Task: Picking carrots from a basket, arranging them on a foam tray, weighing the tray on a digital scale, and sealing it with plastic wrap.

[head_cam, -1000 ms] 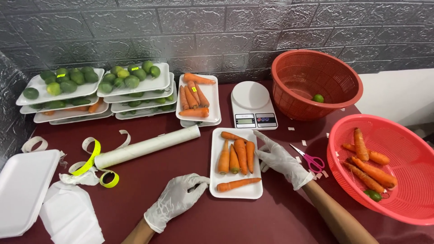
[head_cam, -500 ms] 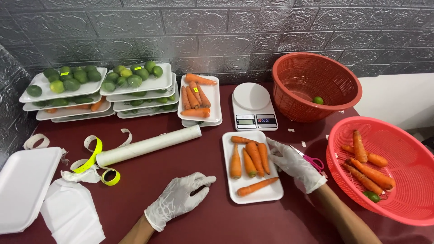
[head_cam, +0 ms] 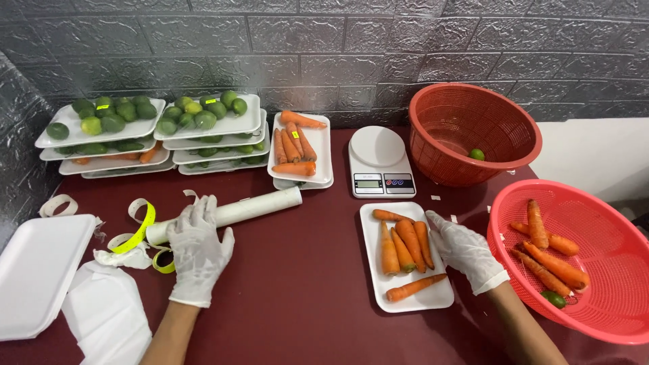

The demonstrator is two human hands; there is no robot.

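1. Done: white foam tray of orange carrots [head_cam: 404,257] filled, lying unwrapped on the dark red table [head_cam: 304,297] below the white kitchen scale [head_cam: 378,162].
2. Left: wrapping; more carrots sit in the red plastic basket [head_cam: 608,318].
3. Left gloved hand [head_cam: 197,247]: fingers curled loosely over the white roll of cling film [head_cam: 250,208], palm down.
4. Right gloved hand [head_cam: 466,249]: fingers flat, open, touching the tray's right edge.

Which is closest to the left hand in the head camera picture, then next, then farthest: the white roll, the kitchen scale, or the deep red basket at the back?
From the left hand:
1. White roll, under its fingers.
2. Kitchen scale, middle back.
3. Deep red basket, far right back.
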